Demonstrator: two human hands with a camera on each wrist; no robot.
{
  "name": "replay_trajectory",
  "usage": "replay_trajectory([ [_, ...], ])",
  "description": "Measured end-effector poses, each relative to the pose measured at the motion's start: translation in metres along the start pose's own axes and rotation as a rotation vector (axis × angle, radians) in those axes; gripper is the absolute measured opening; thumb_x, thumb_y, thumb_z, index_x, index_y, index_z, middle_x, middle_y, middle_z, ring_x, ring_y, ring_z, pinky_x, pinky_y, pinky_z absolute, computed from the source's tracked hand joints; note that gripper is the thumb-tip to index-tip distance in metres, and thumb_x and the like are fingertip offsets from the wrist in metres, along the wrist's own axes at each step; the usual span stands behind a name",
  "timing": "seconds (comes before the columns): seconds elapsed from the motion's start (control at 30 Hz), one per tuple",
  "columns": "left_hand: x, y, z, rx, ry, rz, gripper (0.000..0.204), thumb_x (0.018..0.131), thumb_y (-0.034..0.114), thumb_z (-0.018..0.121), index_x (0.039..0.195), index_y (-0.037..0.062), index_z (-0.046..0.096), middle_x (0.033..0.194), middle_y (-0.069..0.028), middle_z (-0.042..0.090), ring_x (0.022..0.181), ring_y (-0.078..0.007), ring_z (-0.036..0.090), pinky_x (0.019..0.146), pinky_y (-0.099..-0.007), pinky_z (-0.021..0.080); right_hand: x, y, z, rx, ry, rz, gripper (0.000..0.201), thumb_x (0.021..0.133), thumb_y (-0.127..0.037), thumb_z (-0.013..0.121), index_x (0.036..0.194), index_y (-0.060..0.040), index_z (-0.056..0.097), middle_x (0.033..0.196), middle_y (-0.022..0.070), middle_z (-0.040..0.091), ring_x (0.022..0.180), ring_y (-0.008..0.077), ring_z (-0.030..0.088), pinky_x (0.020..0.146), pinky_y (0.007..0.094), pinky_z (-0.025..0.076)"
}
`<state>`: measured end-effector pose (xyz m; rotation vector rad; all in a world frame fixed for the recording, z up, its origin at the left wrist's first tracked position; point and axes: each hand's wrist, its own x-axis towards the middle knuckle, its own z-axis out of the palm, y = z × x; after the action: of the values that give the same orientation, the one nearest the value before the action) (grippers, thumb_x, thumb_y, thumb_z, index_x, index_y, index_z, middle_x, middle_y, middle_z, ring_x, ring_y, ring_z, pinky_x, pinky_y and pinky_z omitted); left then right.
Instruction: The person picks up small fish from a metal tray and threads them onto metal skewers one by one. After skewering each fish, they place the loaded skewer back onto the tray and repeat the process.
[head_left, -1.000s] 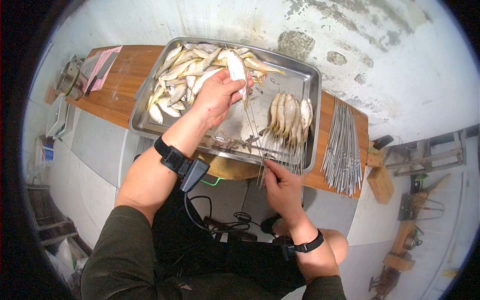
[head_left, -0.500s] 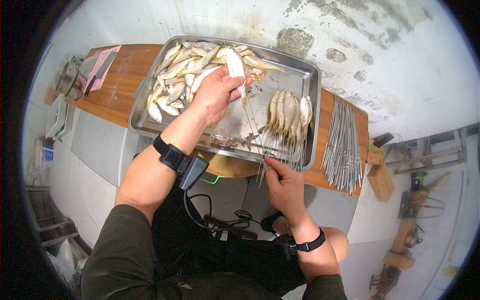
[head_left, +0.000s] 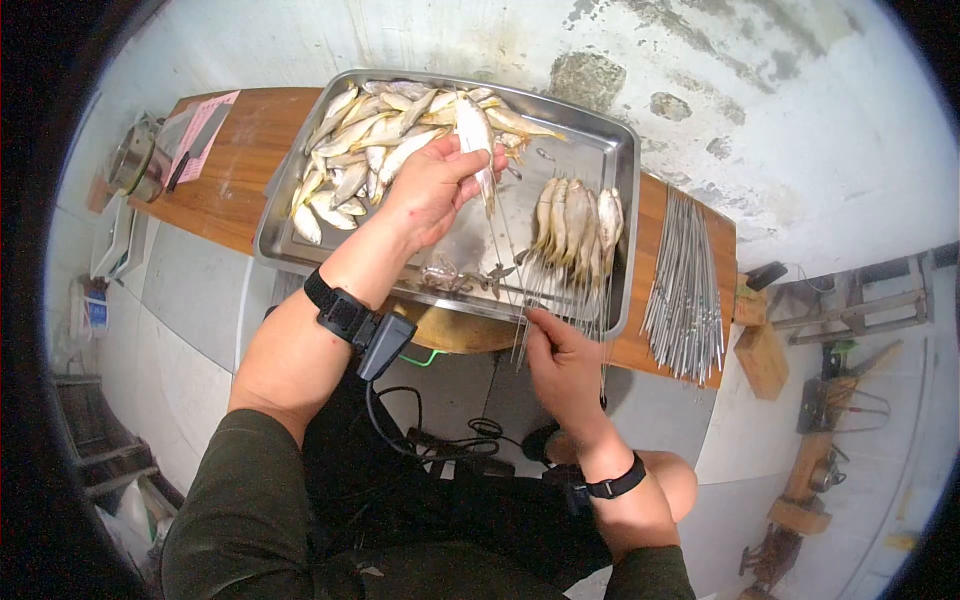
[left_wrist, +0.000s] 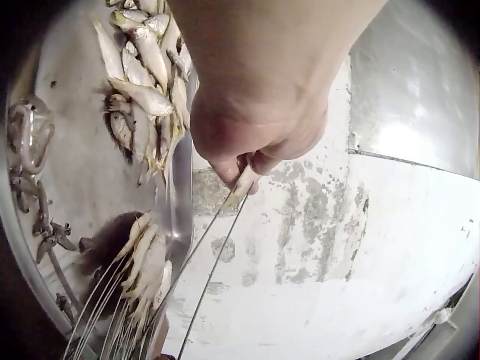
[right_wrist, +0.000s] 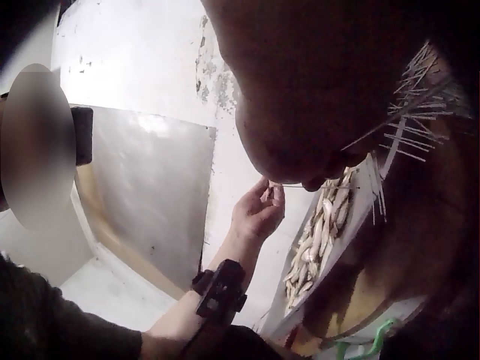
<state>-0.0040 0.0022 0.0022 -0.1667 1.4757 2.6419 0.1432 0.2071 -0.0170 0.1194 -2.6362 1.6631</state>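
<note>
My left hand [head_left: 435,190] holds a pale fish [head_left: 474,125] over the metal tray [head_left: 625,165], thumb across its rear half and tail pointing down toward me. Two thin metal skewers [head_left: 506,262] run from the fish's tail end down to my right hand [head_left: 568,370], which pinches them at the tray's near edge. In the left wrist view, the fish's tail [left_wrist: 241,187] shows below the fingers with both rods leading away from it; its body is hidden by the hand. Skewered fish [head_left: 570,225] lie side by side in the tray's right part, rods pointing toward me.
A heap of loose fish [head_left: 350,150] fills the tray's left side. Small dark scraps [head_left: 440,270] lie along its near edge. Bare metal skewers [head_left: 688,290] are bundled on the wooden table [head_left: 250,170] at right. A knife [head_left: 205,135] lies on pink paper at left, beside a metal pot [head_left: 145,160].
The head view has shifted slightly. My right hand is a little nearer the tray, still pinching the skewers, while my left hand keeps its hold on the fish.
</note>
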Motion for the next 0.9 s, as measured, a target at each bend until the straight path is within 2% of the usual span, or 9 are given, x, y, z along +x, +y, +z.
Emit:
replay_trajectory([
  [0.17, -0.001, -0.001, 0.002, -0.055, -0.004, 0.001, 0.023, 0.089, 0.005, 0.056, 0.109, -0.0051, 0.057, 0.100, -0.0119, 0.065, 0.088, -0.0165, 0.063, 0.078, -0.0243, 0.052, -0.001, 0.002, 0.009, -0.092, 0.045, -0.110, 0.021, 0.085, -0.010, 0.059, 0.103, -0.0022, 0.066, 0.076, 0.0196, 0.066, 0.066, 0.0252, 0.068, 0.062, 0.0320, 0.051],
  [0.23, -0.004, 0.000, 0.003, -0.055, 0.017, -0.016, 0.022, 0.088, 0.002, 0.056, 0.109, -0.0055, 0.054, 0.103, -0.0130, 0.063, 0.093, -0.0172, 0.063, 0.078, -0.0238, 0.053, -0.001, 0.002, 0.013, -0.076, 0.066, -0.112, 0.019, 0.086, -0.007, 0.059, 0.102, 0.0020, 0.066, 0.069, 0.0120, 0.065, 0.063, 0.0079, 0.060, 0.060, 0.0250, 0.047],
  [0.27, -0.003, -0.002, 0.003, -0.056, 0.016, -0.016, 0.022, 0.088, 0.002, 0.056, 0.109, -0.0055, 0.054, 0.103, -0.0130, 0.063, 0.093, -0.0172, 0.063, 0.078, -0.0238, 0.053, -0.001, 0.003, 0.014, -0.077, 0.067, -0.113, 0.019, 0.086, -0.007, 0.059, 0.102, 0.0020, 0.066, 0.069, 0.0120, 0.065, 0.063, 0.0079, 0.060, 0.060, 0.0250, 0.047],
  [0.47, -0.004, -0.003, 0.004, -0.014, 0.016, -0.023, 0.021, 0.088, 0.005, 0.057, 0.107, -0.0043, 0.058, 0.099, -0.0112, 0.066, 0.088, -0.0164, 0.063, 0.076, -0.0238, 0.051, 0.001, 0.009, 0.025, -0.118, 0.060, -0.108, 0.018, 0.087, -0.008, 0.057, 0.101, 0.0006, 0.065, 0.064, 0.0099, 0.063, 0.057, 0.0126, 0.061, 0.058, 0.0260, 0.048],
  [0.53, -0.004, -0.003, 0.005, -0.020, 0.044, -0.023, 0.021, 0.088, 0.005, 0.056, 0.107, -0.0040, 0.058, 0.098, -0.0114, 0.066, 0.086, -0.0158, 0.063, 0.072, -0.0220, 0.050, 0.001, 0.009, 0.026, -0.091, 0.011, -0.053, 0.022, 0.087, -0.014, 0.058, 0.105, -0.0024, 0.063, 0.080, 0.0211, 0.065, 0.072, 0.0355, 0.066, 0.064, 0.0390, 0.052],
  [0.67, -0.009, 0.002, 0.006, 0.069, 0.001, -0.034, 0.020, 0.088, 0.006, 0.056, 0.106, -0.0034, 0.058, 0.098, -0.0118, 0.066, 0.085, -0.0157, 0.064, 0.071, -0.0208, 0.051, 0.004, 0.005, 0.028, -0.105, 0.007, -0.037, 0.022, 0.088, -0.015, 0.057, 0.104, -0.0021, 0.064, 0.079, 0.0219, 0.065, 0.072, 0.0358, 0.066, 0.064, 0.0397, 0.052],
  [0.77, -0.009, 0.001, 0.007, 0.070, -0.010, -0.044, 0.022, 0.089, 0.007, 0.056, 0.108, -0.0027, 0.056, 0.099, -0.0109, 0.066, 0.091, -0.0185, 0.065, 0.079, -0.0283, 0.053, 0.006, 0.005, 0.029, -0.102, -0.002, -0.004, 0.021, 0.088, -0.016, 0.057, 0.103, -0.0021, 0.064, 0.078, 0.0225, 0.064, 0.072, 0.0361, 0.066, 0.065, 0.0400, 0.052],
  [0.83, -0.008, 0.003, 0.007, -0.077, 0.009, -0.044, 0.019, 0.092, 0.009, 0.055, 0.107, -0.0017, 0.056, 0.099, -0.0122, 0.066, 0.089, -0.0188, 0.065, 0.072, -0.0241, 0.053, 0.006, 0.011, 0.033, -0.104, 0.035, -0.080, 0.017, 0.090, -0.010, 0.055, 0.100, 0.0020, 0.063, 0.061, 0.0088, 0.060, 0.057, 0.0133, 0.061, 0.058, 0.0269, 0.048],
  [0.9, -0.007, 0.004, 0.005, -0.085, 0.019, -0.053, 0.020, 0.092, 0.010, 0.054, 0.108, -0.0014, 0.055, 0.100, -0.0123, 0.066, 0.090, -0.0195, 0.065, 0.074, -0.0261, 0.054, 0.007, 0.012, 0.034, -0.109, 0.033, -0.085, 0.017, 0.091, -0.010, 0.055, 0.100, 0.0020, 0.063, 0.061, 0.0085, 0.061, 0.057, 0.0132, 0.061, 0.058, 0.0270, 0.048],
])
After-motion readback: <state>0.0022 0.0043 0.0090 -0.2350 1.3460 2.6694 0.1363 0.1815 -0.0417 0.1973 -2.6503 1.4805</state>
